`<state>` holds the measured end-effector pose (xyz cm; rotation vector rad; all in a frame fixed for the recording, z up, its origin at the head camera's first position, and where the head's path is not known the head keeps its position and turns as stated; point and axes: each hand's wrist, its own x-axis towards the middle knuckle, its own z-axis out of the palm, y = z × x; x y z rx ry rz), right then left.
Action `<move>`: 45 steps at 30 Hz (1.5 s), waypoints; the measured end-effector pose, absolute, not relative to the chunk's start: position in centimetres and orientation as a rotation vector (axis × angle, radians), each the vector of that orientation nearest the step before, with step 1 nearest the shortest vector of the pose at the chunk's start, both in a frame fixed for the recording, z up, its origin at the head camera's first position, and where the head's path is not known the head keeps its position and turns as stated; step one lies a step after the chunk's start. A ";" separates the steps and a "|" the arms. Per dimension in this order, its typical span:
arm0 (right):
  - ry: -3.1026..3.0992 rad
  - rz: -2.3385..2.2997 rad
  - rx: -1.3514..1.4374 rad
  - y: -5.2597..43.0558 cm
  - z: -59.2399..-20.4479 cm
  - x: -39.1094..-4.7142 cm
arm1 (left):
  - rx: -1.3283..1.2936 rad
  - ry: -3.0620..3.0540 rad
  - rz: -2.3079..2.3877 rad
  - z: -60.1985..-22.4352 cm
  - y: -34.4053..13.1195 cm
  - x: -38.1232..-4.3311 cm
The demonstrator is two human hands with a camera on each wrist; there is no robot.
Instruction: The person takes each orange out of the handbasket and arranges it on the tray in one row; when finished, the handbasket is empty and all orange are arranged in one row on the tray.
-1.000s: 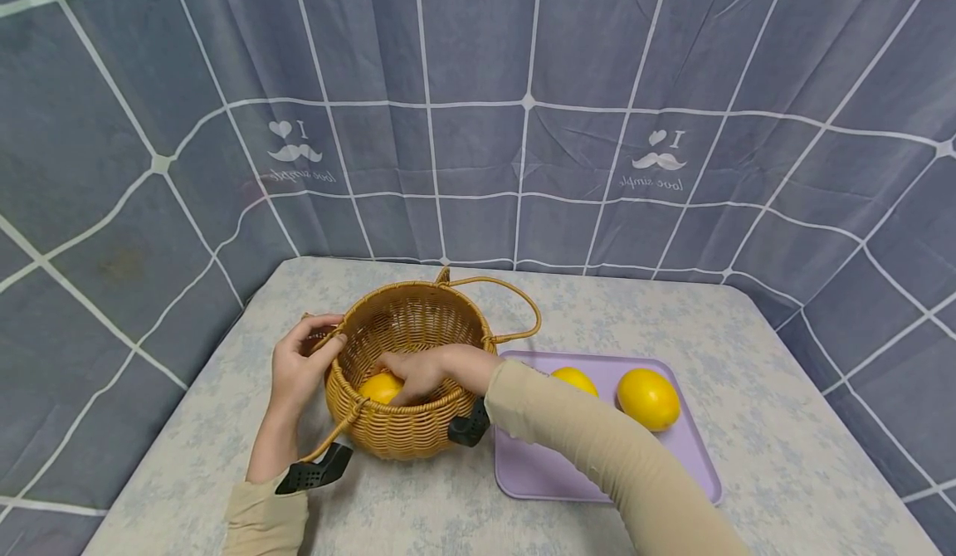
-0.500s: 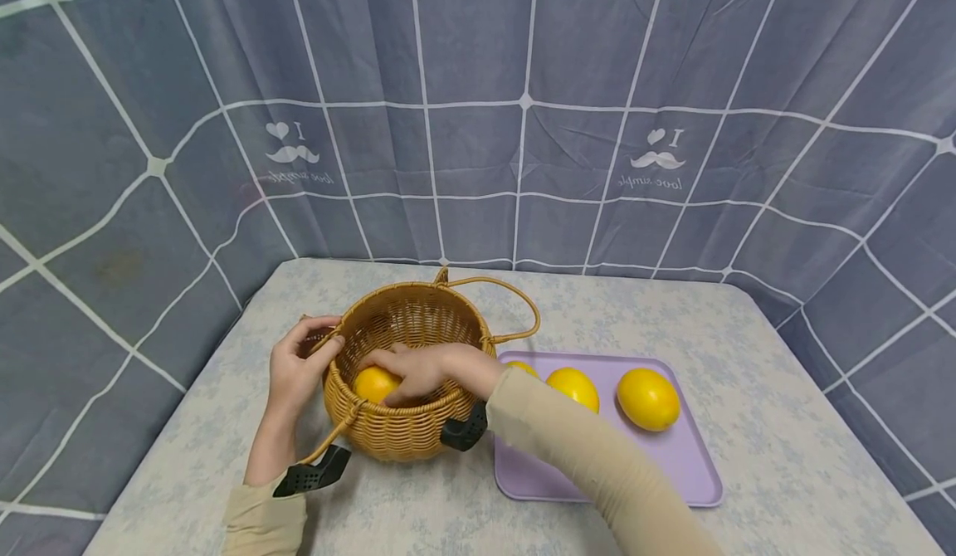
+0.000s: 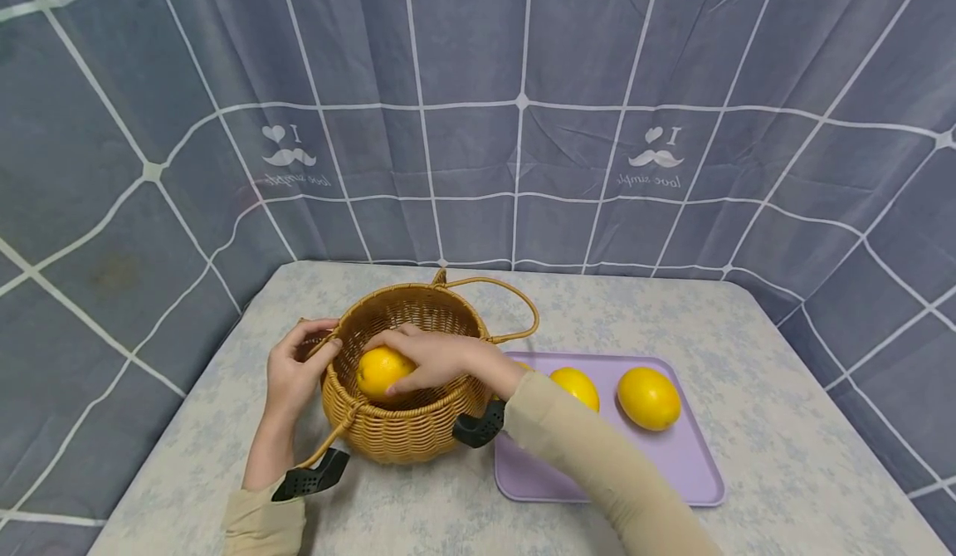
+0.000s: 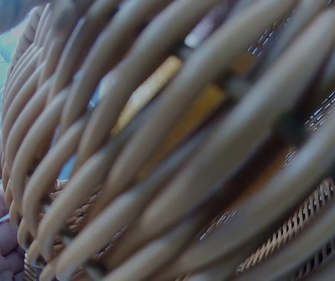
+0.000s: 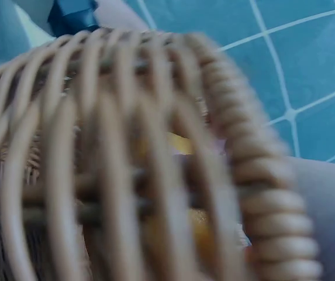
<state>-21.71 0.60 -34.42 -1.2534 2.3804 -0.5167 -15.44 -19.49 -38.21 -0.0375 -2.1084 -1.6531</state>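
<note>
A brown wicker basket [image 3: 399, 438] stands left of the middle of the table. My left hand [image 3: 294, 373] holds its left rim, thumb over the edge. Inside the basket my right hand [image 3: 436, 361] grips a yellow lemon [image 3: 379, 372], fingers over its top and thumb at its near side. In the left wrist view, the basket's weave [image 4: 261, 111] fills the picture close up, with yellow showing through the gaps. The right wrist view has the basket's thick braided rim [image 5: 266, 175] and wall, with bits of yellow behind the strands.
A lilac tray [image 3: 538, 477] lies right of the basket, bearing a lemon [image 3: 648, 398], a second lemon [image 3: 575, 385] and a third mostly hidden behind the right arm. The basket's far handle [image 3: 523, 295] sticks out to the right. A grey checked curtain [image 3: 478, 149] hangs behind the table.
My right hand has lifted the lemon higher within the basket, so more of the fruit shows. My left hand keeps its hold on the rim.
</note>
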 end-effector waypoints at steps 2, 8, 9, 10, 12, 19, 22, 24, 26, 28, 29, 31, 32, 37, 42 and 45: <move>2.378 -0.571 -1.256 1.1 -34.0 -21.6 | -0.034 -2.108 -1.655 -38.2 -19.5 -15.4; 2.398 -0.713 -1.306 2.5 -32.9 -21.4 | -0.044 -2.095 -1.652 -38.3 -19.5 -15.5; 2.406 -0.737 -1.313 2.8 -32.8 -21.3 | -0.047 -2.094 -1.650 -38.3 -19.5 -15.5; 2.413 -0.766 -1.320 3.1 -32.7 -21.3 | -0.048 -2.093 -1.648 -38.3 -19.5 -15.5; 2.426 -0.827 -1.330 3.7 -32.6 -21.2 | -0.047 -2.096 -1.638 -38.3 -19.4 -15.5; 2.412 -1.116 -1.290 6.0 -32.6 -20.8 | -0.045 -2.104 -1.634 -38.1 -19.4 -15.3; 2.358 -1.299 -1.207 7.1 -32.7 -20.7 | -0.048 -2.106 -1.631 -38.2 -19.5 -15.3; 2.325 -1.411 -1.155 7.9 -32.8 -20.6 | -0.047 -2.107 -1.629 -38.2 -19.5 -15.3; 2.302 -1.508 -1.102 8.7 -32.8 -20.5 | -0.042 -2.109 -1.625 -38.2 -19.6 -15.3; 2.304 -1.583 -1.045 9.6 -32.8 -20.3 | -0.045 -2.105 -1.632 -38.2 -19.6 -15.3; 2.315 -1.609 -1.010 10.0 -32.8 -20.2 | -0.046 -2.103 -1.637 -38.2 -19.6 -15.4; 2.333 -1.664 -0.934 11.0 -32.9 -19.9 | -0.048 -2.098 -1.646 -38.3 -19.6 -15.4; 2.347 -1.688 -0.890 11.5 -32.9 -19.8 | -0.049 -2.097 -1.649 -38.3 -19.7 -15.5; 2.450 -1.770 -0.708 14.2 -33.2 -19.3 | -0.049 -2.102 -1.656 -38.4 -19.6 -15.5; 2.582 -1.798 -0.542 17.3 -33.7 -18.9 | -0.049 -2.108 -1.660 -38.4 -19.6 -15.6; 2.622 -1.844 -0.447 19.1 -34.1 -18.7 | -0.049 -2.108 -1.664 -38.4 -19.6 -15.6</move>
